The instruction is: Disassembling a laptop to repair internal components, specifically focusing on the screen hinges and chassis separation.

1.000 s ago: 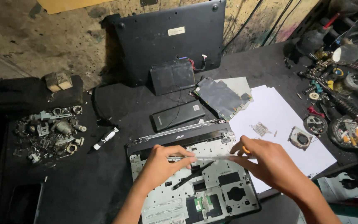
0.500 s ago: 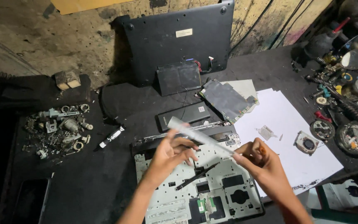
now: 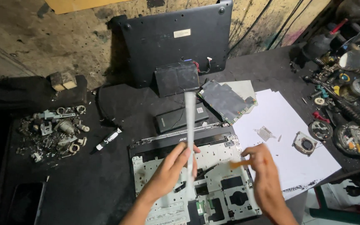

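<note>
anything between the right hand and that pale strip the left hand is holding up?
Nothing visible. The left hand pinches the long pale flat strip upright above the opened laptop's white inner frame. The right hand, holding something small and orange, is apart from it with only open air between.

The opened laptop base [image 3: 196, 183] lies at the lower centre of the frame on the table [image 3: 84, 183]. Behind it a battery [image 3: 180, 118] lies flat, and further back the bottom cover [image 3: 176, 39] leans against the wall. A circuit board [image 3: 226, 100] sits right of the battery, partly on paper sheets [image 3: 288, 137] carrying a fan [image 3: 306, 143]. A pile of metal parts [image 3: 55, 131] lies at the left, a phone [image 3: 23, 202] at the lower left.
</note>
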